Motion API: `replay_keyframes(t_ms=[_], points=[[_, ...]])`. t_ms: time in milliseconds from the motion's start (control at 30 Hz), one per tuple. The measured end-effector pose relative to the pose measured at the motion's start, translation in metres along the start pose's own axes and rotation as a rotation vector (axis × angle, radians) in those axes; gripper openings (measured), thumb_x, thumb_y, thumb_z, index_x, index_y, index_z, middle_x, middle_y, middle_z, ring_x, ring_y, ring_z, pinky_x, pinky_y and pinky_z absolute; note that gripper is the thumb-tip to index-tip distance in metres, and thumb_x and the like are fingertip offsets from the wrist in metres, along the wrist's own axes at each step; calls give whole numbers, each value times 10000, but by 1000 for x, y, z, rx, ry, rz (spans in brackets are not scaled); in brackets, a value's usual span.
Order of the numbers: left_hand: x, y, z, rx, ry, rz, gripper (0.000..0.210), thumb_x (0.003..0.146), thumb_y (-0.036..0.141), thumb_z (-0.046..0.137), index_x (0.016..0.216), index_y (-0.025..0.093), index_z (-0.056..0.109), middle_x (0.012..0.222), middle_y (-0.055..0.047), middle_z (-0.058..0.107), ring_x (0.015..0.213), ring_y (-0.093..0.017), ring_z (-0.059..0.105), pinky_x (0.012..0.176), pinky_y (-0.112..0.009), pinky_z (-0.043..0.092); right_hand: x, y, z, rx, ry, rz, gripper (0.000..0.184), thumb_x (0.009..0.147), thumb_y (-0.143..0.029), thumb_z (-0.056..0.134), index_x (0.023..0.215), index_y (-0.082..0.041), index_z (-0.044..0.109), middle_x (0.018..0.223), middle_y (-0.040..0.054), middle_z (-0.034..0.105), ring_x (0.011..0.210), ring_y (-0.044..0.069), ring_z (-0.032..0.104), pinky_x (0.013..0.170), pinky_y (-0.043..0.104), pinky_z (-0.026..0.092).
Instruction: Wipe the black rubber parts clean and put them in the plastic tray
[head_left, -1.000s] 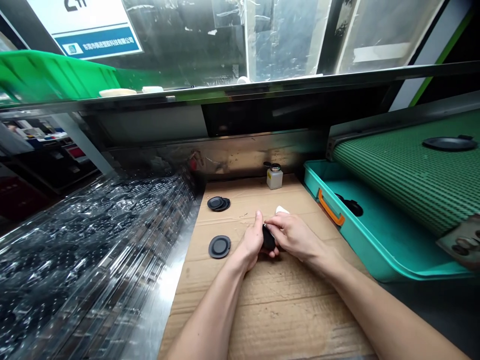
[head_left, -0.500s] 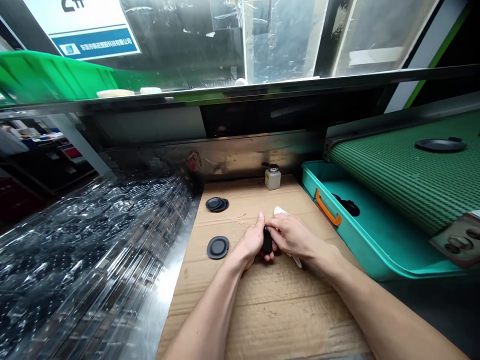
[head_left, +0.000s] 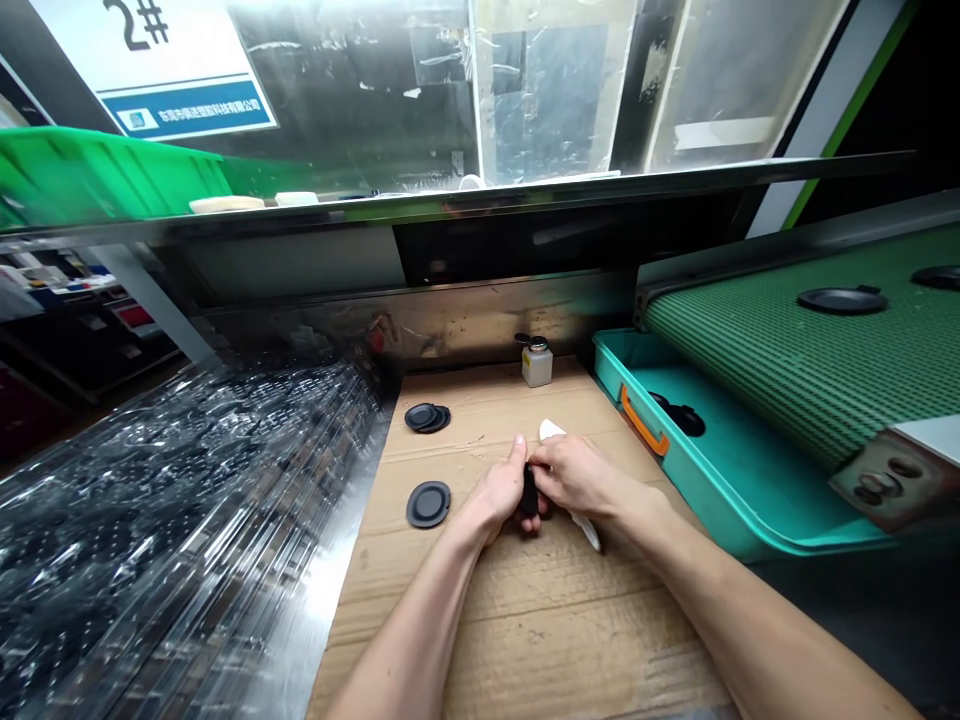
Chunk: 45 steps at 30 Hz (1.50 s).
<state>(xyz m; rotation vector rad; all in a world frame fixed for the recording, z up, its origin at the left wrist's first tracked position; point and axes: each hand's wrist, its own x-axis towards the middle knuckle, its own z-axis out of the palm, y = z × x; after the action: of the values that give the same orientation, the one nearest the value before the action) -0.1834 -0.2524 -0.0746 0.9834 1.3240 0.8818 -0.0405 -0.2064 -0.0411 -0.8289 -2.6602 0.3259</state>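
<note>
My left hand (head_left: pixel 501 490) is closed around a black plastic disc (head_left: pixel 529 492), thumb pointing up and fingertips curled beneath it. Opposite it, my right hand (head_left: pixel 574 472) has its fingers pinched together at the upper edge of the same disc. A long white object (head_left: pixel 586 530) shows on both sides of my right hand; its middle is hidden, and whether it lies on the cardboard or is held I cannot tell. To the left, one flat black disc (head_left: pixel 428 504) lies alone, and farther back sits a small overlapping pile of black discs (head_left: pixel 427 417).
Cardboard (head_left: pixel 517 620) covers the work surface. At its back stands a small bottle (head_left: pixel 537 364). On the right, a teal bin (head_left: pixel 720 500) with black parts (head_left: pixel 684 418) sits below a green conveyor belt (head_left: pixel 757 340) carrying black discs (head_left: pixel 844 299). Clear plastic trays (head_left: pixel 187 500) are stacked left.
The view has tilted slightly, and a second black disc has come into sight on the conveyor. Both hands keep nearly the same hold on the disc.
</note>
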Motion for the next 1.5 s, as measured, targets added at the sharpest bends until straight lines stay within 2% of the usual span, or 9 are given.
replay_keyframes(t_ms=[200,333,500,633,833,967,1233,1367,1500], points=[[-3,3,-1,-87,-32,27,815,741,815,209,661,104,599,536,-58,583,370,-125,520,362,-236,369,1,-4,-1,36,62,-29,243,877,-173,426,729,-181,619,716,22,643,668,125,521,649,222,344],[-5,5,-4,-118,-42,-11,814,750,805,234,701,84,608,548,-77,599,375,-131,522,369,-246,381,0,2,-1,56,-12,17,254,844,-187,438,665,-189,618,632,0,621,585,110,493,591,224,310],[-9,9,-9,-263,-50,-64,733,755,778,331,871,101,589,611,-81,638,423,-136,554,388,-229,388,-9,33,-15,-139,-41,338,243,803,-278,481,638,-185,633,612,39,608,561,139,492,542,257,260],[-9,12,-9,-253,-24,-36,677,751,764,382,797,112,558,684,-119,659,484,-150,597,408,-226,422,-12,46,-25,-326,21,648,226,814,-263,474,848,-167,675,901,128,639,832,231,573,660,283,340],[-13,15,-17,-246,109,124,422,754,554,626,872,157,539,870,-82,651,675,-149,643,481,-199,481,-4,26,-3,-253,99,469,374,935,-425,356,1091,-193,604,1070,125,576,1045,257,486,849,334,353],[-10,24,-48,-132,281,192,275,782,328,661,982,149,598,915,-70,632,686,-101,601,576,-212,525,-2,23,15,-219,41,413,367,899,-460,432,1121,-206,580,1049,114,589,1011,265,492,823,353,356],[10,57,-159,295,746,201,311,693,219,715,948,142,555,746,-24,626,547,-91,558,475,-188,444,-4,28,19,-169,103,428,277,889,-389,434,1058,-214,568,1032,103,572,994,265,486,765,357,369],[22,58,-187,419,774,116,256,660,264,733,820,133,583,636,-1,602,471,-84,517,451,-194,412,-4,29,17,-142,139,421,248,888,-370,442,1022,-209,576,1019,100,573,971,255,495,771,356,372],[35,52,-189,529,758,25,273,676,306,707,867,121,642,616,-8,600,417,-79,455,401,-200,355,-4,30,15,-110,125,442,243,885,-361,456,1025,-205,579,1042,105,571,1001,256,485,795,359,373]])
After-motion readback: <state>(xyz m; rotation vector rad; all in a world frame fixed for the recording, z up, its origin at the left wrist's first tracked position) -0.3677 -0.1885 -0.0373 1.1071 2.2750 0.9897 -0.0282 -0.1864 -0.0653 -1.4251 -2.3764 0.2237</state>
